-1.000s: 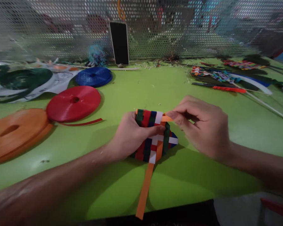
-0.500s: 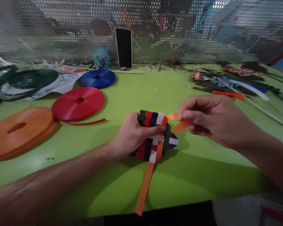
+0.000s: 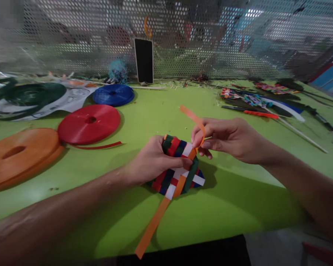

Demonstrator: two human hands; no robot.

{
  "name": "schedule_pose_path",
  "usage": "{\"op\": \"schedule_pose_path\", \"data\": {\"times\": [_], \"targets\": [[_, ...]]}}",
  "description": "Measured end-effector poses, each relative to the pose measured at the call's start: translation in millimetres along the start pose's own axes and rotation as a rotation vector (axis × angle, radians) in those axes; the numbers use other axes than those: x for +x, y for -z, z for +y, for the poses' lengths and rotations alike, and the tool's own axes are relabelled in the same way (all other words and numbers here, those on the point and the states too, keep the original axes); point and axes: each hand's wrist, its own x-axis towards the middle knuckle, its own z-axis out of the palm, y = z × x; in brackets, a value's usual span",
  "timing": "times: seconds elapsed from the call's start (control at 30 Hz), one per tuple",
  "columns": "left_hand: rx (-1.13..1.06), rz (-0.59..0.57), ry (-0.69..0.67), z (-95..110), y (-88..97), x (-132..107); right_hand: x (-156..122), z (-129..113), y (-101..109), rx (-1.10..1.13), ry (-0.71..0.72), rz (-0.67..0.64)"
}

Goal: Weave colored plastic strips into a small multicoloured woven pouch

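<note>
Weave (image 3: pixel 181 173) sits over the table (image 3: pixel 122 221) near its front edge; left hand (image 3: pixel 152 162) pinches it, thumb across the face, likely for steadiness (the supporting fingers are mostly hidden). Right hand (image 3: pixel 233 142) pinches the orange strip (image 3: pixel 193 117), presumably for control.

Black phone (image 3: pixel 144 61); perforated panel (image 3: pixel 199 40) behind

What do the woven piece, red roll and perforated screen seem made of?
Woven piece: probably thin plastic or ribbon strips, fairly matte; flat, crisp-edged bands interlace.
Red roll: likely glossy plastic or satin ribbon, given its shiny streaks.
Perforated screen: perhaps sheet metal, from its grey sheen and regular holes.
</note>
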Motion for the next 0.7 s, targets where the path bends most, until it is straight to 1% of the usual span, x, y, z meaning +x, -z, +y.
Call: {"op": "schedule_pose_path", "data": {"times": [0.07, 0.23, 0.33, 0.47, 0.53, 0.6, 0.7], "targets": [[-0.007, -0.022, -0.013, 0, 0.1, -1, 2, 1, -3, -0.05, 0.035, 0.045], [0.04, -0.007, -0.041, -1, 1.0, 0, 2, -2, -12, -0.127, 0.054, 0.132], [0.102, 0.007, -0.065, -2, 1.7, 1, 0, -2, -15, -0.111, 0.019, 0.172], [0.161, 0.033, -0.053, -3, 0.7, 2, -4, -2, -19, 0.078, -0.066, 0.149], [0.165, 0.04, -0.052, -3, -0.5, 2, -6, -4, -20, 0.133, -0.127, 0.162], [0.154, 0.043, -0.057, -2, -1.5, 1, -8, -6, -20, 0.126, -0.158, 0.196], [0.158, 0.055, -0.046, -1, -2.0, 1, -9, -10, -17, 0.025, -0.132, 0.203]]}}
